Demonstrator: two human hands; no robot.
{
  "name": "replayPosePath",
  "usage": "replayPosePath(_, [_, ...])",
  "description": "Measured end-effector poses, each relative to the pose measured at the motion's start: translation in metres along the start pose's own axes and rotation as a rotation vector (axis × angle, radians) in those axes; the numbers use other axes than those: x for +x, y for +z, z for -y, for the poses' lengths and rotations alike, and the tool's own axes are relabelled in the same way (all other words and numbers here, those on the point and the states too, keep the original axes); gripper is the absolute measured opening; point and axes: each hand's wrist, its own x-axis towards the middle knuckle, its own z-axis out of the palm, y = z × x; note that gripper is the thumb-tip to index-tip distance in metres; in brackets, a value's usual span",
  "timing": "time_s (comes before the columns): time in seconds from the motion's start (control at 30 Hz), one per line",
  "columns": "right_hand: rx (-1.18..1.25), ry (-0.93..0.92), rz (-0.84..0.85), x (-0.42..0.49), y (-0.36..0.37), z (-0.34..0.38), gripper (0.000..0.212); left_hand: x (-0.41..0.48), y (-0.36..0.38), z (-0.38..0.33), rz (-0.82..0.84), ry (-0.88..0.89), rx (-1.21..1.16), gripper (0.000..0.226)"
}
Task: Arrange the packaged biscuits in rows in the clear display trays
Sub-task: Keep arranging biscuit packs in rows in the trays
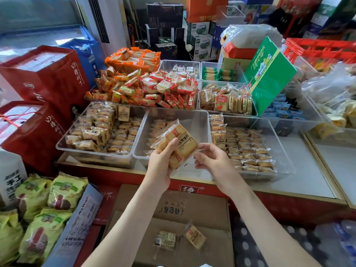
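Head: biscuit packs (182, 144) in left hand (160, 163)

left hand (160, 163) and right hand (212, 160) holding biscuit packets (185, 141), above clear tray (192, 117)

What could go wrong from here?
1. The left hand grips several stacked packs over the middle tray; the right hand only pinches a wrapper edge. One could slip out and drop to the cardboard box, where two loose packs already lie.
2. That tray is mostly bare, so upright packs may topple with little to lean on.
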Motion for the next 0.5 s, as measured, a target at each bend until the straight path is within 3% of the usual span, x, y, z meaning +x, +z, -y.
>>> replayPosePath(0.13, [0.257,0.009,-0.097,-0.001,0.006,-0.001,0.016,0.001,0.01,0.003,0.042,-0.015,-0.035,0.033])
replayPosePath(0.3, [0.42,0.008,-0.204,0.001,0.005,0.003,0.013,0.005,0.021,0.005,0.039,-0.01,-0.06,0.024])
replayPosePath(0.4, [0.401,-0.036,-0.245,0.0,0.004,0.001,0.015,0.007,0.026,0.007,-0.013,-0.011,-0.091,0.021])
replayPosePath(0.5, [0.229,-0.103,-0.273,-0.002,0.002,-0.004,0.013,0.009,0.028,0.011,-0.046,0.005,-0.106,0.02])
